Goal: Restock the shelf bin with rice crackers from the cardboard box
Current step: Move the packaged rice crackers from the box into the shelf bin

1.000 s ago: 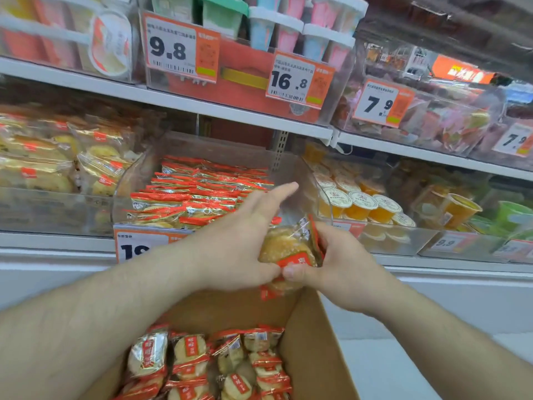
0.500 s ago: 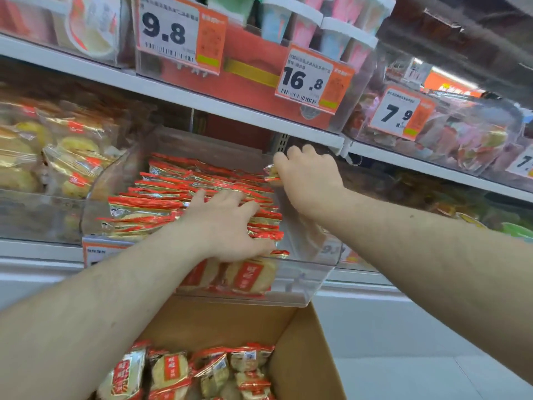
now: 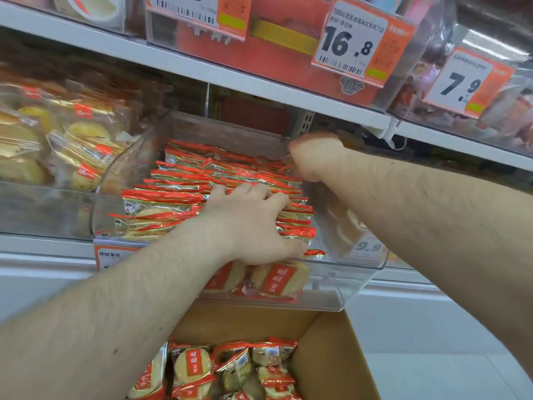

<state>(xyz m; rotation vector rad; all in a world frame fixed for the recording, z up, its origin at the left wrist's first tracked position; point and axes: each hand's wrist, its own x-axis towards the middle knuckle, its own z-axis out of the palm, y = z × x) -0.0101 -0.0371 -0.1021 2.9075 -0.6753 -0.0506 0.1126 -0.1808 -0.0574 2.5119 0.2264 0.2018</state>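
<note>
The clear plastic shelf bin (image 3: 346,284) holds rows of red-and-gold rice cracker packs (image 3: 178,180) standing on edge. My left hand (image 3: 253,223) lies over the front right rows, fingers curled into the packs and thumb along the bin's front, gripping a bunch of them. My right hand (image 3: 314,157) is at the bin's back right corner, blurred, its fingers curled down on the edge of a pack there. Below the bin stands the open cardboard box (image 3: 326,356) with several more rice cracker packs (image 3: 230,368) inside.
A white shelf (image 3: 259,82) hangs close above the bin, with a 16.8 price tag (image 3: 349,47). A bin of yellow cakes (image 3: 72,140) adjoins on the left, and a bin tagged 9.9 (image 3: 366,246) on the right. Pale floor (image 3: 432,356) lies right of the box.
A second ago both hands held a bundle of packs above the box. Since then the packs went into the bin, and my right hand reached to the back right corner.
</note>
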